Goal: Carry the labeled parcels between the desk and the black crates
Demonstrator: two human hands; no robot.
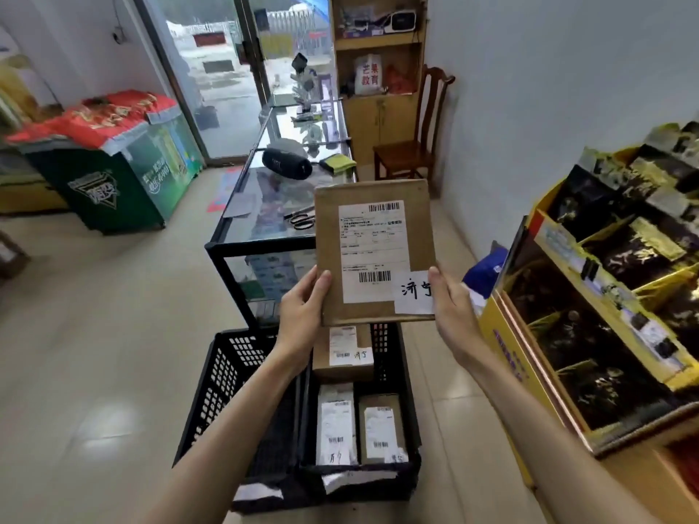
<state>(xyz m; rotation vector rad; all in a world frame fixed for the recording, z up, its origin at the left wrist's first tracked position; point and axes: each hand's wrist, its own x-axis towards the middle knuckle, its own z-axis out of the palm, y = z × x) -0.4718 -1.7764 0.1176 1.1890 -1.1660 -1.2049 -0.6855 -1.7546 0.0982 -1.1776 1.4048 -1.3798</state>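
"济宁" slip (414,292) on parcel (372,251)

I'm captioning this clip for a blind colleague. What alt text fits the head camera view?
Two hands, left hand and right hand, hold a flat cardboard parcel with a shipping label upright above two black crates on the floor; the right-hand crate holds three more labeled parcels. Behind stands a glass counter with scissors on it.

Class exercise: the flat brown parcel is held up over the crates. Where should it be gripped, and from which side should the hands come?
Grip the flat brown parcel at its lower corners, coming in from both sides, as the left hand and right hand do. It is thin, wide and upright, so thumbs in front and fingers behind probably steady it and leave most of the shipping label visible.
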